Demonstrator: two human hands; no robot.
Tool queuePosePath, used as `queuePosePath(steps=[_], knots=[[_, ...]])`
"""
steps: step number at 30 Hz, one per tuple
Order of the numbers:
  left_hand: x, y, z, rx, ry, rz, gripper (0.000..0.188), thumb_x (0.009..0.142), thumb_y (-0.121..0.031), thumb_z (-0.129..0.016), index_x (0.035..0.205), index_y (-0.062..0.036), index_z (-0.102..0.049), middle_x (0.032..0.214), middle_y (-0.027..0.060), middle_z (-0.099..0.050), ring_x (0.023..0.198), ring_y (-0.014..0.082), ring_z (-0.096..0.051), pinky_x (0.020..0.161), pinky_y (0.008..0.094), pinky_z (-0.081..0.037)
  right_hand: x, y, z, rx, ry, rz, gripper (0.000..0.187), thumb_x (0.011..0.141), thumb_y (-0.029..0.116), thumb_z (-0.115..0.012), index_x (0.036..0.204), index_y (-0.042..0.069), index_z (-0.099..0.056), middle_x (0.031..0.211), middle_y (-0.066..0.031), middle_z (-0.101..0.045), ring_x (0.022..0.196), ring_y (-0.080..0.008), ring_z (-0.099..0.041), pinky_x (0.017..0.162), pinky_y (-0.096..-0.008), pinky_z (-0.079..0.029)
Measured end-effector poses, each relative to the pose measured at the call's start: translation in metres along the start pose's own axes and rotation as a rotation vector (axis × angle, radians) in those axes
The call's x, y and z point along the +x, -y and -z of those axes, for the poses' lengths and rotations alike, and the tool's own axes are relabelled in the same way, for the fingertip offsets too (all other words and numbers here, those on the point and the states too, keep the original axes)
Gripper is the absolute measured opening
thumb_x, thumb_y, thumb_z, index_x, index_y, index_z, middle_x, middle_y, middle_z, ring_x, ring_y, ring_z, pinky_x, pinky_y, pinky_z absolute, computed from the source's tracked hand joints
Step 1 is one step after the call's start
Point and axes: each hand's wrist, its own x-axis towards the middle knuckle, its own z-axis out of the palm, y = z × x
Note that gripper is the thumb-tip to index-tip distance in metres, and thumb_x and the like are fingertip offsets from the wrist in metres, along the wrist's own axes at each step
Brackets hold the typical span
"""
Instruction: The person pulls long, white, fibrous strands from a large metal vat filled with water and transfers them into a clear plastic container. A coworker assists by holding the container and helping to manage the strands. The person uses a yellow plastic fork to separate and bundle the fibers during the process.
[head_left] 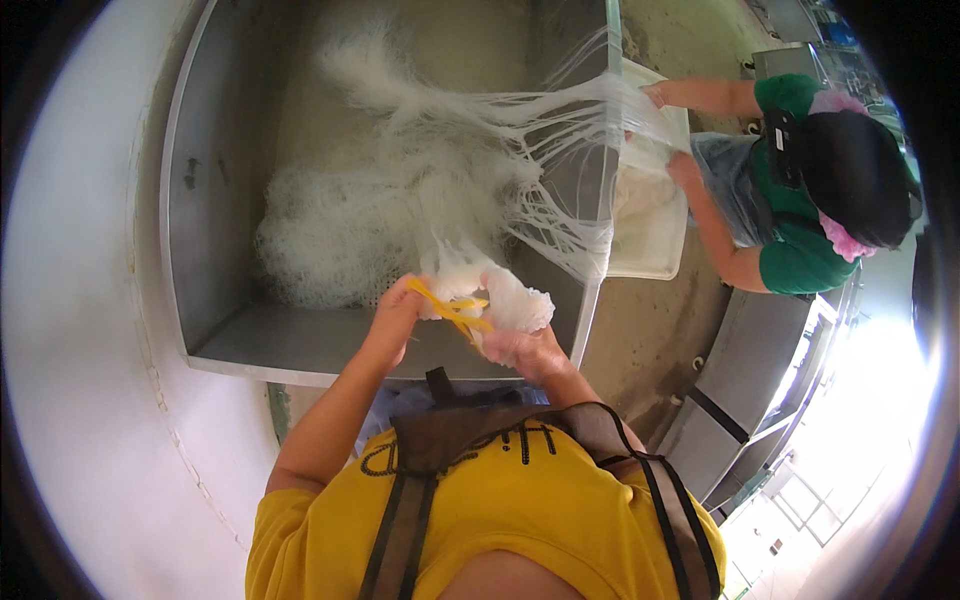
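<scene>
Long, thin white strands [340, 235] lie tangled in the steel tub [225, 348] in front of me; I cannot tell what they are made of. At the tub's near side, my left hand [393, 318] pinches one end of a yellow strip [450, 308]. My right hand [522, 348] is closed around a gathered bunch of the white strands [517, 303], close by the strip. The strip crosses between my two hands, over the gathered strands. Part of my right fingers is hidden behind the bunch.
At the right, a co-worker [785, 190] in a green shirt grips other strands [640, 120] stretched over the tub's right rim. A white bin [655, 255] stands under those hands. Steel cabinets [740, 340] are farther right, and a pale wall [90, 260] runs along the left.
</scene>
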Motion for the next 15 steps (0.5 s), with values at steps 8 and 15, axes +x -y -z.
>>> queuePosePath(steps=[8, 15], knots=[[0.060, 0.011, 0.086, -0.215, -0.350, 0.345, 0.033, 0.085, -0.030, -0.039, 0.104, -0.0037, -0.043, 0.107, 0.0158, -0.049, 0.098, 0.0289, -0.050, 0.088, 0.0441, -0.034, 0.030, -0.018, 0.015, -0.023, -0.134, -0.139, 0.019, 0.071, 0.013, -0.061, 0.086, 0.003, -0.054, 0.059, -0.0015, -0.050, 0.048, -0.0103, -0.046, 0.044, -0.0225, -0.035], [0.172, -0.004, 0.122, 0.706, -0.347, 0.120, 0.046, 0.080, -0.018, -0.046, 0.122, -0.0026, -0.037, 0.123, 0.0179, -0.038, 0.114, 0.0309, -0.037, 0.094, 0.0358, -0.030, 0.082, -0.054, 0.044, 0.067, -0.348, -0.220, 0.022, 0.071, 0.007, -0.063, 0.091, 0.003, -0.055, 0.080, -0.0037, -0.057, 0.050, -0.0066, -0.046, 0.043, -0.0199, -0.038]])
